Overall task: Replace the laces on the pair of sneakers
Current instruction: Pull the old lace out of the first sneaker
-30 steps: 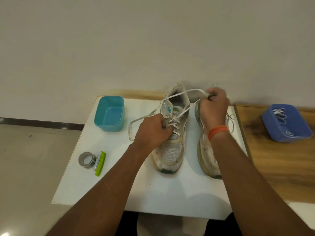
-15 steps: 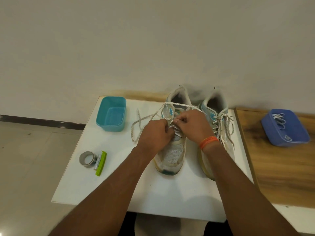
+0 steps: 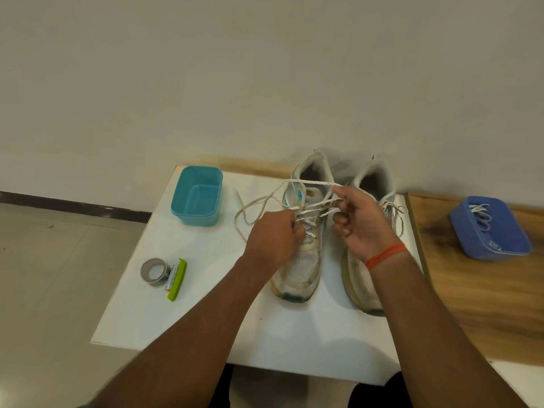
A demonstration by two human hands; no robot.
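- Left sneaker [image 3: 303, 254] and right sneaker [image 3: 368, 278] stand side by side on white table [image 3: 182, 319], toes toward the person
- Left hand [image 3: 273, 240] curled, gripping lace [image 3: 312, 183] at the left sneaker's eyelets
- Right hand [image 3: 359, 225] pinches the lace strand above the tongue; loose end trails toward teal tub [image 3: 197, 195]
- Blue tub [image 3: 494, 245] holds other laces; tape roll [image 3: 154, 270] near the table's left edge

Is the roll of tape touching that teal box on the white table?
Apart. The head view shows bare white table between the tape roll and the teal box.
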